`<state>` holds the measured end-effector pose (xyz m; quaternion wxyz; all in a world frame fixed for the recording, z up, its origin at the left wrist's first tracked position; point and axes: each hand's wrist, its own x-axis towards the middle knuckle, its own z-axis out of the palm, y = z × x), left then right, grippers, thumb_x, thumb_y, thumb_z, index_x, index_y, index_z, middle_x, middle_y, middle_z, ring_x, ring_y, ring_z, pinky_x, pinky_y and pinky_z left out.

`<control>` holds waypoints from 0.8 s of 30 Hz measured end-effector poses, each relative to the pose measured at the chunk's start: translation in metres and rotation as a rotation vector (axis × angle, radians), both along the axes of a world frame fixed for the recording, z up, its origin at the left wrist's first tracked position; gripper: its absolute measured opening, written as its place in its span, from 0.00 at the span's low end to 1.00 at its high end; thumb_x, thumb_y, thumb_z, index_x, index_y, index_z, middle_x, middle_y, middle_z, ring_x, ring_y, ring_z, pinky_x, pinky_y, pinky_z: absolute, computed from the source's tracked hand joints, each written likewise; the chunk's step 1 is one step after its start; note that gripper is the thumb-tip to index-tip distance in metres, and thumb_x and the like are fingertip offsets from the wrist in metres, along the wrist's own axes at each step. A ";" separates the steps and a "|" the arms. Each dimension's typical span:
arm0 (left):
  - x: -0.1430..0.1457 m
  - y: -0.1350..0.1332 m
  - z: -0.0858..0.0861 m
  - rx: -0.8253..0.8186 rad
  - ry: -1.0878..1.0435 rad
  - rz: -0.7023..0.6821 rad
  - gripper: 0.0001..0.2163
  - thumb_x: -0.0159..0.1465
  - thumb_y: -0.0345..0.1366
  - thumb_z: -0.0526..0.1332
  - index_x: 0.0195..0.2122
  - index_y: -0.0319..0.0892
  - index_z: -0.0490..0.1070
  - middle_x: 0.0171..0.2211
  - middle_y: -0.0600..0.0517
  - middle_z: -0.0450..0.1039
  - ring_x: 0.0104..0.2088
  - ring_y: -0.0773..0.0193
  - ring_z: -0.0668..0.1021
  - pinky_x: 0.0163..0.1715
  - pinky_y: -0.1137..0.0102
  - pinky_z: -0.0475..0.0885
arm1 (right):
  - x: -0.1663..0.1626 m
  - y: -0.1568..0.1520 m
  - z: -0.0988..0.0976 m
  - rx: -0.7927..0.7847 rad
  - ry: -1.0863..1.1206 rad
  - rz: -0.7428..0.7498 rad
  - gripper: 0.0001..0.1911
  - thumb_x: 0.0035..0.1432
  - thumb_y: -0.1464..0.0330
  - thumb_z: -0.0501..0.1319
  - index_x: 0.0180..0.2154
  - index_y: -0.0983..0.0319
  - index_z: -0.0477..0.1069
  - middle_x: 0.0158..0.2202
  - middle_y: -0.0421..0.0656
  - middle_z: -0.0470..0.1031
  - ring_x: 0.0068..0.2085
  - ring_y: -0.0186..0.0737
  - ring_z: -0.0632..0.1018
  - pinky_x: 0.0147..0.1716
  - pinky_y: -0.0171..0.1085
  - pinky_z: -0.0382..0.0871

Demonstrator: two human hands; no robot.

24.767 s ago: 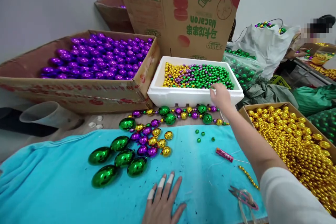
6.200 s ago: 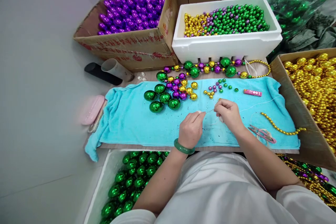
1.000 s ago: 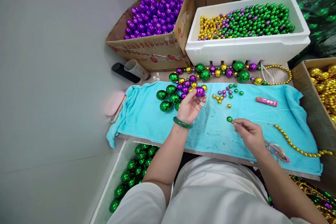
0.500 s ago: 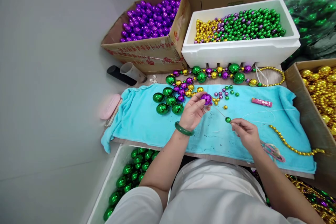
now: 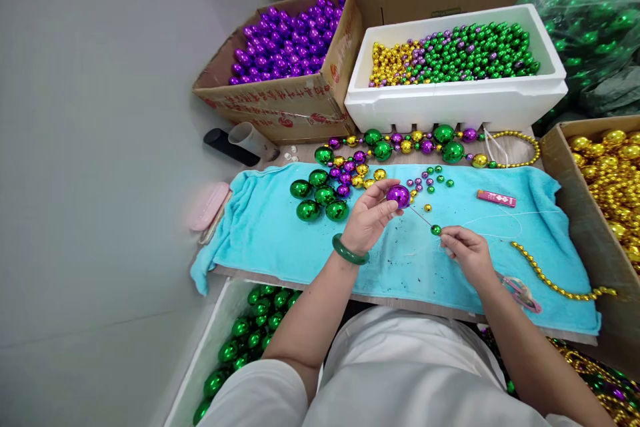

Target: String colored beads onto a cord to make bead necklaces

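Observation:
Between the thumb and fingers of my left hand [image 5: 371, 213] is a large shiny purple bead [image 5: 399, 196]. A thin needle [image 5: 421, 216] runs from beside that bead to a small green bead [image 5: 436, 230]. My right hand [image 5: 467, 250] pinches the needle's near end, right behind the green bead. White thread [image 5: 520, 223] lies loosely on the turquoise towel [image 5: 310, 250]. Past my left hand sit several large green beads [image 5: 325, 195], with purple and gold beads beside them. Small green and purple beads [image 5: 430, 180] are scattered just beyond the purple bead.
Behind the towel lies a strung bead garland [image 5: 443, 134]. A box of purple beads [image 5: 280, 90] and a white foam box [image 5: 455, 97] stand at the back. On the right are a pink packet [image 5: 496, 198], scissors [image 5: 523, 295], a gold bead strand [image 5: 545, 275] and a carton [image 5: 555, 147].
My left hand has turned slightly, so more of the purple bead shows. The small green bead stays on the needle by my right hand. The whole view has shifted slightly.

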<state>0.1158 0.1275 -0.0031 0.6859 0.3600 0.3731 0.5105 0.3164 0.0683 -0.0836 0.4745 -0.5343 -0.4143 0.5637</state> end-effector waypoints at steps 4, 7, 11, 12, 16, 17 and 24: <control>0.002 0.000 0.002 0.051 0.062 0.011 0.17 0.49 0.33 0.71 0.42 0.45 0.74 0.40 0.51 0.73 0.35 0.68 0.74 0.35 0.72 0.70 | 0.000 0.001 -0.002 -0.006 -0.003 -0.012 0.11 0.49 0.61 0.64 0.29 0.62 0.74 0.20 0.38 0.68 0.20 0.29 0.63 0.18 0.31 0.58; 0.002 0.001 0.002 0.030 0.061 -0.001 0.17 0.50 0.34 0.70 0.42 0.44 0.74 0.38 0.51 0.73 0.34 0.68 0.74 0.34 0.72 0.70 | 0.001 0.001 0.001 0.005 -0.021 0.007 0.11 0.49 0.61 0.64 0.29 0.62 0.74 0.20 0.38 0.68 0.20 0.29 0.64 0.18 0.32 0.59; 0.002 0.001 0.001 0.009 0.023 -0.009 0.17 0.51 0.35 0.70 0.42 0.45 0.74 0.38 0.52 0.72 0.34 0.68 0.74 0.33 0.72 0.70 | 0.002 0.002 0.003 0.002 -0.016 0.003 0.11 0.48 0.60 0.64 0.28 0.62 0.74 0.20 0.38 0.68 0.19 0.29 0.63 0.18 0.32 0.58; 0.003 0.001 0.001 0.027 0.031 0.000 0.17 0.50 0.34 0.70 0.42 0.45 0.74 0.38 0.52 0.72 0.34 0.69 0.74 0.34 0.72 0.70 | 0.002 0.002 0.002 0.003 -0.013 -0.005 0.11 0.48 0.61 0.64 0.28 0.62 0.74 0.19 0.38 0.68 0.19 0.29 0.63 0.18 0.32 0.58; 0.004 0.000 -0.001 0.094 0.062 0.018 0.16 0.49 0.33 0.71 0.41 0.45 0.75 0.38 0.53 0.72 0.35 0.69 0.74 0.36 0.73 0.70 | 0.001 0.001 -0.001 0.008 -0.005 -0.010 0.10 0.49 0.61 0.64 0.29 0.62 0.74 0.20 0.38 0.68 0.19 0.29 0.63 0.18 0.32 0.58; 0.004 0.000 -0.001 0.103 0.069 0.024 0.16 0.49 0.33 0.71 0.41 0.45 0.75 0.38 0.53 0.72 0.35 0.69 0.74 0.37 0.73 0.70 | 0.001 0.001 -0.001 0.009 -0.008 -0.013 0.10 0.49 0.61 0.64 0.29 0.62 0.74 0.20 0.38 0.68 0.19 0.29 0.63 0.18 0.32 0.57; 0.002 -0.002 -0.003 0.061 0.053 0.023 0.17 0.50 0.34 0.70 0.42 0.45 0.74 0.39 0.51 0.73 0.35 0.67 0.74 0.36 0.71 0.70 | 0.002 0.002 -0.002 -0.006 0.005 0.006 0.11 0.48 0.60 0.64 0.28 0.62 0.74 0.19 0.38 0.68 0.19 0.29 0.64 0.18 0.32 0.58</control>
